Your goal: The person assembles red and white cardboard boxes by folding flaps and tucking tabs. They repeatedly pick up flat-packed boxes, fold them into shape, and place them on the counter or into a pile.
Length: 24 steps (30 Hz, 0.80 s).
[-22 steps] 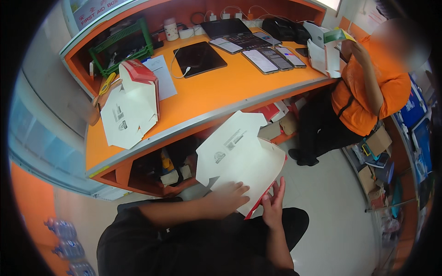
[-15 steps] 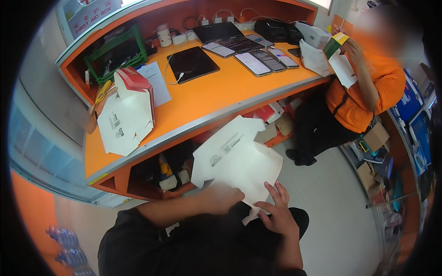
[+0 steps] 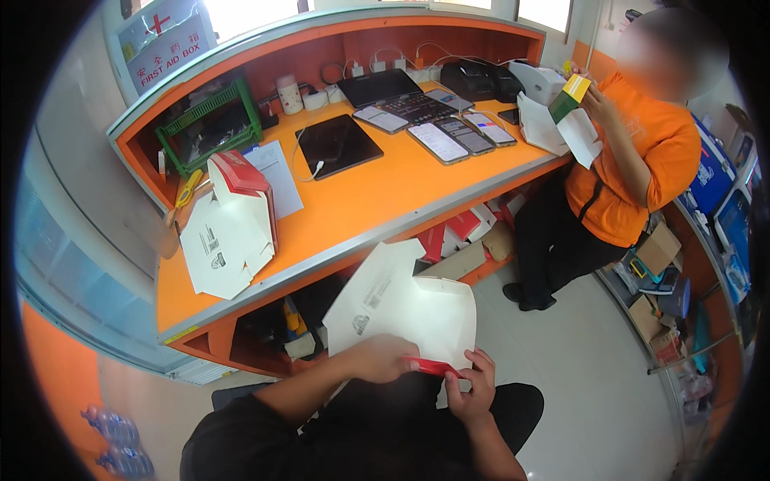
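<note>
A partly folded cardboard food box [image 3: 446,319], white with a red outer face, is between my hands over my lap. Its near side wall stands up and shows a red strip, while a printed flap spreads out toward the counter. My left hand [image 3: 383,358] is closed on the near left corner. At the near right corner, my right hand [image 3: 473,390] pinches the red edge between thumb and fingers. A similar white and red box [image 3: 227,247] sits on the left of the orange counter [image 3: 353,212], its printed flap hanging toward me.
Several phones [image 3: 439,143], a tablet [image 3: 337,147], a laptop [image 3: 378,85] and a green basket [image 3: 210,120] stand on the counter. At the right, a person in an orange top [image 3: 634,152] holds a green and yellow carton [image 3: 569,99]. Water bottles [image 3: 112,425] stand lower left.
The near wall of the box has been folded up, so its red face now shows. The box has tilted and come slightly nearer. My right fingers have closed on its edge.
</note>
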Motion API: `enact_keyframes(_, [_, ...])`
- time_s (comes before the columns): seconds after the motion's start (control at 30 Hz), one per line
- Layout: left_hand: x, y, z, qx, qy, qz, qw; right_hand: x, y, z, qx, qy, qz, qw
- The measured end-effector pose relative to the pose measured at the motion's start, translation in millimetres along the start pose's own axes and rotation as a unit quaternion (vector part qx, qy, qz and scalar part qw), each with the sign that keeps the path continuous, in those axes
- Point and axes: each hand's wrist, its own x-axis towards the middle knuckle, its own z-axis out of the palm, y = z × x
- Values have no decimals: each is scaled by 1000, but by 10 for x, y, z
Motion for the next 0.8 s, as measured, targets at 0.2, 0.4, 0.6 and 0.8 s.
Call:
enact_keyframes(0.2, [-24, 26, 38, -6, 12, -7, 1000, 35, -25, 45, -71, -75, -58, 993])
enact_keyframes(0.4, [-41, 69, 49, -13, -3, -3, 1000, 145, -69, -47, -90, -166, -40, 981])
enact_keyframes(0.6, [-96, 300, 20, -49, 41, 87, 994, 35, -33, 124, -47, 32, -42, 998])
enact_keyframes(0.8, [-190, 737, 283, -348, 311, 79, 881, 104, -121, 7, 45, -15, -211, 976])
